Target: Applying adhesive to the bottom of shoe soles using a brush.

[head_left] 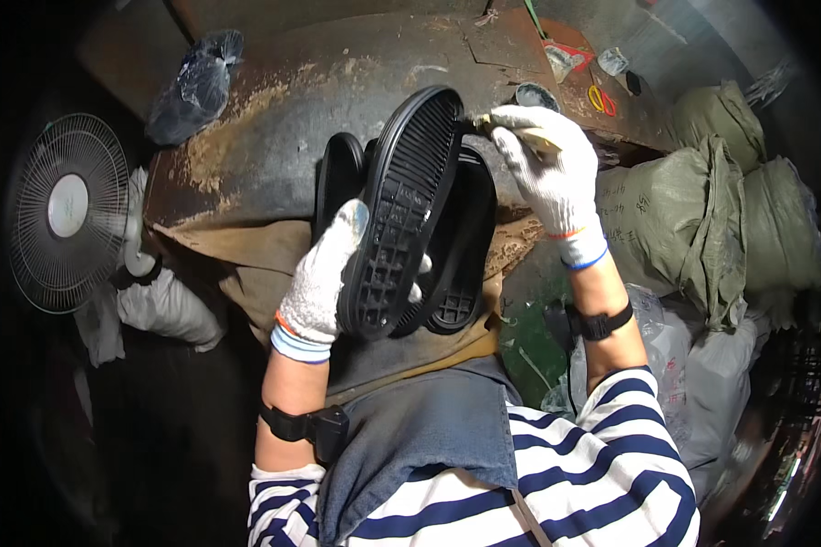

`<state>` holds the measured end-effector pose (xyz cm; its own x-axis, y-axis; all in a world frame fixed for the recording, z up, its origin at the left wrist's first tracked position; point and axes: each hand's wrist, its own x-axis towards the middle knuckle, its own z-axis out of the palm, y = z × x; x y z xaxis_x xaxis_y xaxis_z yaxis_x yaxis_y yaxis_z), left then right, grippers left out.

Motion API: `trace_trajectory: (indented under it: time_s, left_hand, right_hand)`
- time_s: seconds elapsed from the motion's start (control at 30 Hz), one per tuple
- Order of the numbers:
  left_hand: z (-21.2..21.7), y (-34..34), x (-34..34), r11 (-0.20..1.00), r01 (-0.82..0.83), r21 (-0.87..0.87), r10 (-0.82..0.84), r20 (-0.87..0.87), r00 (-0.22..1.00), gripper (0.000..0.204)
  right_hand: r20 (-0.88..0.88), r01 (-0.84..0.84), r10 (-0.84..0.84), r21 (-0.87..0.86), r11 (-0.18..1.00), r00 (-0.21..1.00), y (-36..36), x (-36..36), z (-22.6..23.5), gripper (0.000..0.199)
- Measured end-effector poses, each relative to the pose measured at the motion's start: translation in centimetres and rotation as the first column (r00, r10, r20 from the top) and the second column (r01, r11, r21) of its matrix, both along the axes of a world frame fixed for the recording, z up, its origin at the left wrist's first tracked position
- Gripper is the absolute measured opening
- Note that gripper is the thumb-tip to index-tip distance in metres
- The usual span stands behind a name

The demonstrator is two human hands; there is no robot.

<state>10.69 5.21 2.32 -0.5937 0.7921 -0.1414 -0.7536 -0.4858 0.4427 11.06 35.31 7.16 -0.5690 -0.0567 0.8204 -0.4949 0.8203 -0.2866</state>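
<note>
The left hand [324,283], in a white knit glove, is gripping a black shoe sole [401,210] from below and to the side, fingers wrapped around its heel end, so the sole is standing tilted with its tread facing the camera. Its long axis is running up and away from that hand, slightly to the right, with the toe end reaching toward the right hand [547,164]. The right hand, also gloved, is closed around a small pale brush [520,135] and is pressing its tip against the sole's upper edge, so this hand is the nearer one to the toe. Just behind the held sole, 2 or more other black soles [461,255] are leaning on the stained workbench [274,118]. Well off to the left of the left hand a fan [68,210] is standing; to the right of the right hand, green sacks [702,210] are piling up.
</note>
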Motion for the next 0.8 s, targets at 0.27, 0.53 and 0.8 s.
trace_trajectory:
  time_s: [0.27, 0.53, 0.8]
  left_hand:
    - [1.8, 1.8, 0.6, 0.952, 0.097, 0.290, -0.167, 0.227, 0.960, 0.075]
    - [0.3, 1.4, 0.6, 0.952, -0.002, 0.306, -0.058, 0.185, 0.981, 0.075]
    - [-1.0, 1.7, 1.1, 0.943, -0.109, 0.315, 0.046, 0.199, 0.979, 0.073]
  right_hand:
    - [0.078, 0.025, -0.023, -0.025, 0.999, 0.997, -2.5, -4.9, 2.3, 0.014]
    - [0.120, 0.003, 0.091, -0.622, 0.783, 0.989, -3.4, -3.3, -2.1, 0.020]
    - [0.076, -0.253, 0.264, -0.132, 0.958, 0.961, -7.6, -0.6, -1.7, 0.019]
